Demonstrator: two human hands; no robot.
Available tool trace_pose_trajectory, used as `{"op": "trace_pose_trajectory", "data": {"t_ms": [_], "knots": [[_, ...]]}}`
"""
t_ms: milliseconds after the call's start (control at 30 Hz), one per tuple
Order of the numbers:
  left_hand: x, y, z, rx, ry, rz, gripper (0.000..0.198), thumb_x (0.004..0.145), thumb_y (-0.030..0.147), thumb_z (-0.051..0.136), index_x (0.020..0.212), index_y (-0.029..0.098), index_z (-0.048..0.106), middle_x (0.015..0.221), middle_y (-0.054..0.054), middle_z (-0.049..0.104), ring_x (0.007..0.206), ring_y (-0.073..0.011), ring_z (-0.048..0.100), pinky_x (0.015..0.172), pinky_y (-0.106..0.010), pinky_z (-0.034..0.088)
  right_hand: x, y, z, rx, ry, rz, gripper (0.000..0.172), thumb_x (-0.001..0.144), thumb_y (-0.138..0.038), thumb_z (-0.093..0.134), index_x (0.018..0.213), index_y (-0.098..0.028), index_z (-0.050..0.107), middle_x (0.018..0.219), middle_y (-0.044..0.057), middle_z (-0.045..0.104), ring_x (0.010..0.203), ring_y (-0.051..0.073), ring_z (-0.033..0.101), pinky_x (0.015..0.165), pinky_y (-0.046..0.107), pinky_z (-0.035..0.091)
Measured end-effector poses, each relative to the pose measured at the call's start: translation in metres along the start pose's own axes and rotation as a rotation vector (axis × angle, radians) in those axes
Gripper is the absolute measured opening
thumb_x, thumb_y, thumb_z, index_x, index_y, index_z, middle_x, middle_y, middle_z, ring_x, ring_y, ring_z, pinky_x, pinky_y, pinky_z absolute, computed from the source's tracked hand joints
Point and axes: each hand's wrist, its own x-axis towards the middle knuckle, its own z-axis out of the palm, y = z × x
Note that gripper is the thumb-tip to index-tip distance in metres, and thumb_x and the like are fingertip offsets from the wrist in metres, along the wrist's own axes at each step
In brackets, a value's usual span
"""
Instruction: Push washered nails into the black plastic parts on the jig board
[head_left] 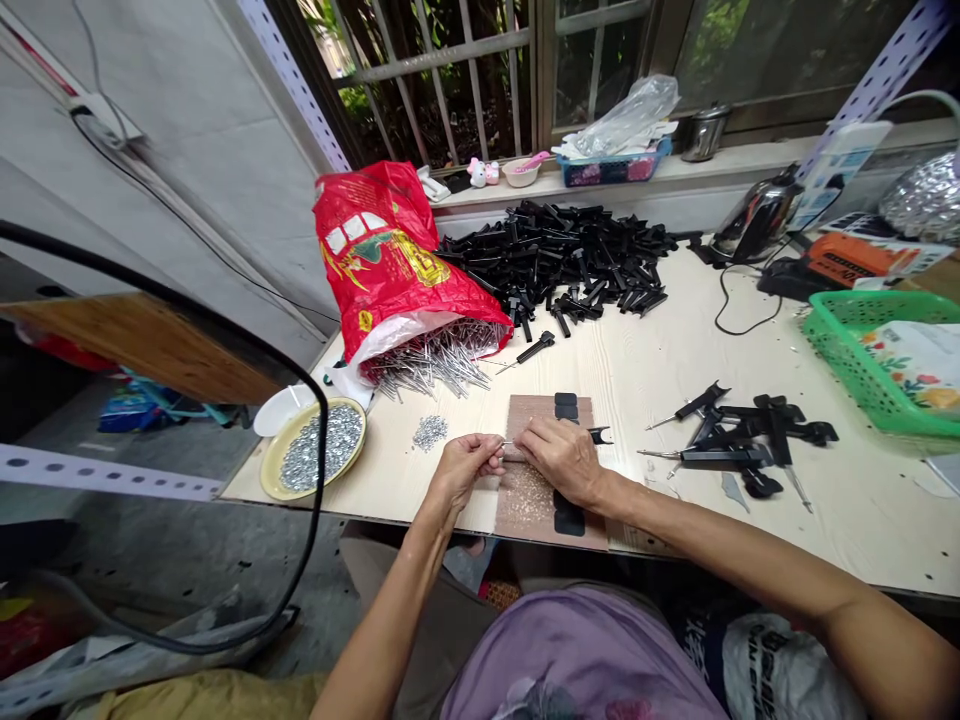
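Note:
My right hand (559,458) is wrapped round a black plastic handle (600,435), whose forked end sticks out on the right. From its left side a thin metal rod (508,443) reaches to my left hand (474,462), which is closed in a pinch at the rod's tip. Whether a small part sits between those fingertips is hidden. Both hands are over a brown board (525,500) with black pads (568,515) and pale crumbs. Left of them lies a small heap of tiny silvery pieces (430,433); a yellow bowl (270,485) holds many more.
A red bag (405,265) spills metal rods (435,360). Behind is a big pile of black plastic handles (562,255). Several handles with rods (735,435) lie at right, near a green basket (847,370). A black cable (319,480) loops in front of the bowl.

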Motion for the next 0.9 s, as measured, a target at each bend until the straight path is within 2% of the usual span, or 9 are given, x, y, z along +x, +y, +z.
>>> {"op": "trace_pose_trajectory", "data": {"t_ms": [133, 267, 367, 467, 600, 700, 800, 900], "knots": [[0.0, -0.001, 0.001, 0.005, 0.0, 0.007, 0.04, 0.053, 0.039, 0.084, 0.07, 0.009, 0.064, 0.059, 0.0, 0.062, 0.046, -0.0045, 0.052, 0.05, -0.019, 0.052, -0.002, 0.002, 0.001, -0.03, -0.001, -0.028, 0.024, 0.095, -0.024, 0.043, 0.079, -0.018, 0.061, 0.076, 0.004, 0.061, 0.075, 0.016, 0.052, 0.064, 0.029, 0.029], [0.001, -0.003, 0.002, 0.055, -0.003, 0.046, 0.038, 0.057, 0.04, 0.082, 0.072, 0.009, 0.065, 0.059, 0.0, 0.061, 0.047, -0.005, 0.053, 0.051, -0.019, 0.052, -0.002, 0.004, -0.003, 0.096, -0.143, 0.114, 0.031, 0.097, -0.031, 0.039, 0.08, -0.017, 0.06, 0.077, 0.004, 0.061, 0.071, 0.014, 0.054, 0.06, 0.026, 0.03], [0.002, -0.004, 0.003, 0.07, -0.02, 0.056, 0.037, 0.058, 0.04, 0.081, 0.07, 0.008, 0.064, 0.06, 0.0, 0.061, 0.048, -0.0051, 0.052, 0.05, -0.019, 0.051, -0.003, 0.007, -0.004, 0.231, -0.229, 0.185, 0.027, 0.096, -0.034, 0.042, 0.086, -0.017, 0.059, 0.081, 0.004, 0.061, 0.073, 0.014, 0.056, 0.058, 0.024, 0.032], [0.001, -0.003, 0.003, 0.077, -0.037, 0.073, 0.036, 0.059, 0.04, 0.08, 0.069, 0.009, 0.064, 0.061, -0.001, 0.061, 0.048, -0.0051, 0.052, 0.05, -0.019, 0.05, -0.004, 0.011, -0.002, 0.327, -0.228, 0.153, 0.022, 0.095, -0.031, 0.044, 0.092, -0.017, 0.06, 0.088, 0.005, 0.06, 0.078, 0.015, 0.056, 0.062, 0.023, 0.036], [0.001, -0.002, 0.008, 0.117, -0.057, 0.077, 0.035, 0.061, 0.04, 0.079, 0.069, 0.009, 0.064, 0.062, -0.001, 0.061, 0.048, -0.0059, 0.053, 0.05, -0.02, 0.049, -0.004, 0.018, -0.002, 0.488, -0.206, 0.176, 0.022, 0.095, -0.028, 0.044, 0.087, -0.016, 0.06, 0.082, 0.004, 0.061, 0.076, 0.014, 0.056, 0.067, 0.025, 0.039], [0.002, -0.004, 0.019, 0.153, -0.081, 0.074, 0.035, 0.063, 0.042, 0.077, 0.07, 0.009, 0.065, 0.059, 0.0, 0.058, 0.046, -0.0057, 0.051, 0.048, -0.019, 0.046, -0.008, 0.029, -0.012, 0.551, -0.201, 0.188, 0.02, 0.093, -0.029, 0.047, 0.085, -0.017, 0.06, 0.08, 0.003, 0.06, 0.074, 0.014, 0.055, 0.067, 0.025, 0.04], [0.003, -0.009, 0.033, 0.178, -0.141, 0.067, 0.037, 0.071, 0.046, 0.069, 0.083, 0.011, 0.068, 0.058, 0.002, 0.054, 0.045, -0.0048, 0.048, 0.044, -0.016, 0.041, -0.017, 0.045, -0.027, 0.508, -0.211, 0.199, 0.018, 0.093, -0.029, 0.048, 0.086, -0.017, 0.061, 0.084, 0.004, 0.06, 0.076, 0.014, 0.055, 0.068, 0.025, 0.042], [0.004, -0.014, 0.043, 0.211, -0.149, 0.084, 0.048, 0.079, 0.05, 0.059, 0.11, 0.015, 0.065, 0.068, 0.001, 0.056, 0.045, -0.0047, 0.048, 0.042, -0.017, 0.04, -0.028, 0.064, -0.04, 0.436, -0.217, 0.232, 0.019, 0.094, -0.029, 0.046, 0.089, -0.018, 0.061, 0.087, 0.004, 0.059, 0.077, 0.014, 0.055, 0.067, 0.025, 0.043]]}}
